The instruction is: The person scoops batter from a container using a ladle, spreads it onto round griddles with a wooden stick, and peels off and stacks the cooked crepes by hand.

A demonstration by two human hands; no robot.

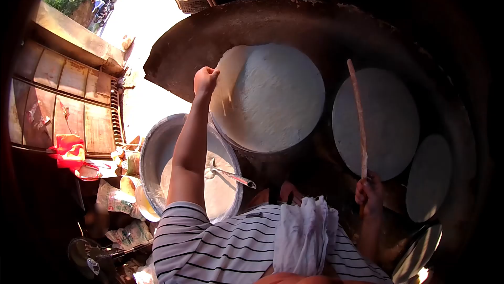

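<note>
"Where's the thin sheet [278, 95]?"

"On the round griddle [257, 152], with the left hand [206, 79] pinching its edge at the griddle's ten o'clock."

"And the right hand [369, 192]?"

"Clenched round a stick [359, 110] (pointing to twelve). The basin [149, 145], ladle [235, 177] inside, sits toward the griddle's eight o'clock."

Strong glare enters at upper left, the ground there blown out to white, while the right side is left dim in shadow and the edges are fisheye-warped and blacked out.
</note>
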